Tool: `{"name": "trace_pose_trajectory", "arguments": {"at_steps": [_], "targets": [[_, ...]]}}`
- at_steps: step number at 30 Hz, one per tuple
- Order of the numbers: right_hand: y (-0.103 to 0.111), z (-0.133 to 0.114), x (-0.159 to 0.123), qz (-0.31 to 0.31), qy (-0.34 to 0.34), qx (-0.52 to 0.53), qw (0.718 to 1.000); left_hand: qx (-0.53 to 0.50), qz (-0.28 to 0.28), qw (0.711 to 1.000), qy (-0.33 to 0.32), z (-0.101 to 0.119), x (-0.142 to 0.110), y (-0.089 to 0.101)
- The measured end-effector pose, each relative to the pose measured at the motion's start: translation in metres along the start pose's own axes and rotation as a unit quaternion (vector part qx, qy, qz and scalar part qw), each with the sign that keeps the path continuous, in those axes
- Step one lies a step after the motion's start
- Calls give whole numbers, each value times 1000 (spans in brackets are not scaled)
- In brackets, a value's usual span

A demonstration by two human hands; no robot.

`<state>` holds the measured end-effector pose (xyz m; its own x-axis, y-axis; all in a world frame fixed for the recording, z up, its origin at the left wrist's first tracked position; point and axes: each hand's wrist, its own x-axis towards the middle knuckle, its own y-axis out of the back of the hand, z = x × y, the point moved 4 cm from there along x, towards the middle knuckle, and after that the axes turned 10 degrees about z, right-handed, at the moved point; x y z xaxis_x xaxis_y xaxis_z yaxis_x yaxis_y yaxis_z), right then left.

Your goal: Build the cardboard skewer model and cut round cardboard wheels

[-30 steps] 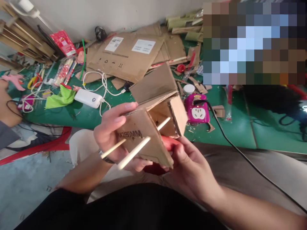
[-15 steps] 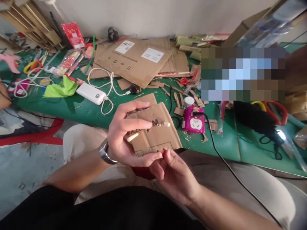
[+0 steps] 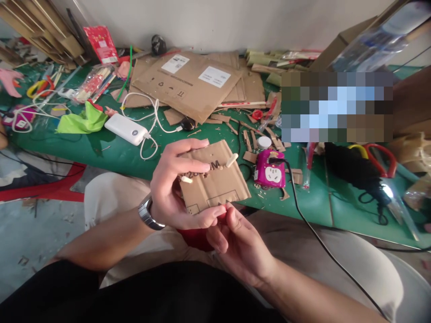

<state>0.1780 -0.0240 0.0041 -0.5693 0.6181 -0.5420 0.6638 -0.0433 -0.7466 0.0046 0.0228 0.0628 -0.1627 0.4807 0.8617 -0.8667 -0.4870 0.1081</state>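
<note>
My left hand [image 3: 171, 188] is wrapped round a small cardboard box [image 3: 215, 184], thumb along its lower edge and fingers over the printed panel facing me. Two pale wooden sticks poke out through this panel, one stick [image 3: 232, 160] near the upper right corner and another stick [image 3: 186, 180] at the left by my palm. Below the box's lower edge, the closed fingers of my right hand [image 3: 240, 242] pinch a red piece [image 3: 222, 217], mostly hidden by the fingertips of both hands. The inside of the box is turned away from view.
On the green table [image 3: 134, 157] are a white power bank [image 3: 124, 128] with its cable, a purple socket block [image 3: 269, 170], cardboard sheets [image 3: 188, 85] and scraps. A black cord [image 3: 319, 242] crosses my right leg. Red-handled scissors [image 3: 384, 159] lie at right.
The box has turned so its printed panel faces me and its open side is hidden. My right hand has shifted down and left to the lower edge. Little moved in the last half second.
</note>
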Motion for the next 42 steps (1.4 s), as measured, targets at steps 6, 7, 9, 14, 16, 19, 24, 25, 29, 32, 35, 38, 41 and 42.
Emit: {"name": "trace_pose_trajectory", "arguments": {"at_steps": [6,7,9,14,16,19,24,25,29,32,35,38,41,42], "targets": [[-2,0,-2,9,-7,13,1000,-18,35,999,6,-1,-4,-2],[-1,0,-3,9,-8,17,1000,-21,36,999,6,-1,-5,-2],[-1,0,-3,7,-5,22,1000,-19,28,999,12,-3,-6,-1],[-1,0,-4,5,4,12,1000,10,16,1000,23,-3,-8,-1],[-1,-1,-4,11,10,5,1000,14,19,999,28,-3,-8,-1],[-1,-2,-4,12,18,2,1000,12,25,999,23,-3,-7,-3],[-1,-3,-5,16,18,19,1000,26,34,999,24,-5,-6,-2],[0,-3,-6,21,17,22,999,22,32,999,31,-6,-6,-2],[0,-3,-6,26,18,21,999,6,19,999,48,-6,-8,-2],[0,-4,-5,23,19,19,999,3,21,999,38,-5,-7,-3],[1,-3,-4,23,21,19,999,-6,28,999,23,-4,-6,-5],[3,-3,-3,31,27,16,999,-8,29,999,23,-3,-6,-5],[5,-4,-4,34,32,8,999,-6,23,999,41,-4,-7,-5],[5,-4,-5,32,32,2,999,-6,21,999,48,-4,-7,-4]]}}
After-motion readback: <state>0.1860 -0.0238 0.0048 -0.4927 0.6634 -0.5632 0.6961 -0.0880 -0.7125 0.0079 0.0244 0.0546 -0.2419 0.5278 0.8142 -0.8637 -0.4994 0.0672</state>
